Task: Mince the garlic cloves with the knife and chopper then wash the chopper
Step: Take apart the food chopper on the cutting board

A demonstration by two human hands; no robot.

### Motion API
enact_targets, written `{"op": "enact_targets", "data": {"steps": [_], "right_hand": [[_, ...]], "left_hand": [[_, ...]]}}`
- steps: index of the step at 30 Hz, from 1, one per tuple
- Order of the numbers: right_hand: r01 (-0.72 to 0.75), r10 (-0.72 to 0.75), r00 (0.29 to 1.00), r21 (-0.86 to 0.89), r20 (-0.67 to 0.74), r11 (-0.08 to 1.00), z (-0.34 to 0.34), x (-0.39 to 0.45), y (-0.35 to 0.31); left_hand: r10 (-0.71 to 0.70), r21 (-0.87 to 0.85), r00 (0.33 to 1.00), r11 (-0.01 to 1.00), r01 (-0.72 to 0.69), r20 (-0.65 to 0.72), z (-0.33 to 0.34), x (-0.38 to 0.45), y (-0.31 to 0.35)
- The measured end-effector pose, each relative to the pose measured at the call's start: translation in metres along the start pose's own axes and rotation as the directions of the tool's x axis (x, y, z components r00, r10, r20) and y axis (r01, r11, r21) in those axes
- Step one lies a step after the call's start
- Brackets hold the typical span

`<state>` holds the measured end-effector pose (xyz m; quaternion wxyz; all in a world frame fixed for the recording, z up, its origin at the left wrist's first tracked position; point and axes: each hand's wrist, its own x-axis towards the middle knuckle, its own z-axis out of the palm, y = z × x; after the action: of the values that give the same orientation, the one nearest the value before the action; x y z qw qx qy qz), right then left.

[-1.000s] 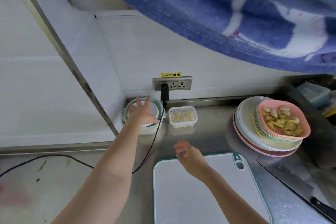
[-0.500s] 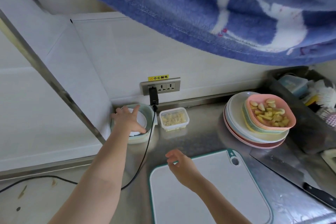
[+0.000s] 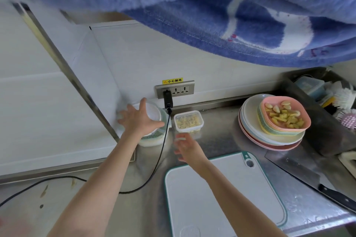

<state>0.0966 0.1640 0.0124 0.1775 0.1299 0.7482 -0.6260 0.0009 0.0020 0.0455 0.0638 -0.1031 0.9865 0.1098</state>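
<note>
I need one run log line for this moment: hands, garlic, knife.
left hand: spread on chopper lid | right hand: open, holds nothing, near tub | garlic cloves: on pink plate | knife: untouched

Even, soft daylight is seen throughout; faint glare is cast on the steel counter (image 3: 221, 140). Edges are bowed by the wide lens, and the right hand (image 3: 187, 148) is blurred.

Both forearms are bare, with no sleeves showing.
</note>
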Motion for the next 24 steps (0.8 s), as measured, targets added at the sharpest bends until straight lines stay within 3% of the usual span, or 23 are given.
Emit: {"op": "enact_targets", "data": {"steps": [3, 6, 11, 15, 18, 21, 24], "right_hand": [[-0.063, 0.028, 0.99, 0.26, 0.135, 0.964, -0.001, -0.017, -0.026], [-0.15, 0.087, 0.982, 0.407, 0.17, 0.901, -0.004, -0.027, -0.029], [-0.145, 0.133, 0.989, 0.385, 0.057, 0.911, -0.026, -0.058, 0.021], [-0.166, 0.155, 0.986, 0.393, 0.061, 0.904, -0.049, -0.078, 0.056], [-0.231, 0.219, 0.973, 0.418, 0.078, 0.879, -0.072, -0.088, 0.069], [-0.268, 0.27, 0.961, 0.471, 0.064, 0.841, -0.101, -0.094, 0.085], [-0.333, 0.326, 0.94, 0.463, 0.098, 0.821, -0.122, -0.095, 0.097]], "left_hand": [[0.076, -0.089, 0.993, 0.994, -0.068, 0.088, -0.009, -0.036, 0.002], [0.203, -0.221, 0.946, 0.964, -0.148, 0.251, -0.011, -0.08, 0.014], [0.326, -0.251, 0.869, 0.937, -0.244, 0.373, 0.018, -0.136, 0.039], [0.381, -0.334, 0.799, 0.912, -0.24, 0.466, 0.051, -0.149, 0.042], [0.378, -0.484, 0.781, 0.868, -0.112, 0.498, 0.063, -0.156, 0.052], [0.354, -0.677, 0.773, 0.724, 0.131, 0.527, 0.074, -0.162, 0.064], [0.293, -0.704, 0.765, 0.653, 0.278, 0.573, 0.085, -0.175, 0.076]]}}
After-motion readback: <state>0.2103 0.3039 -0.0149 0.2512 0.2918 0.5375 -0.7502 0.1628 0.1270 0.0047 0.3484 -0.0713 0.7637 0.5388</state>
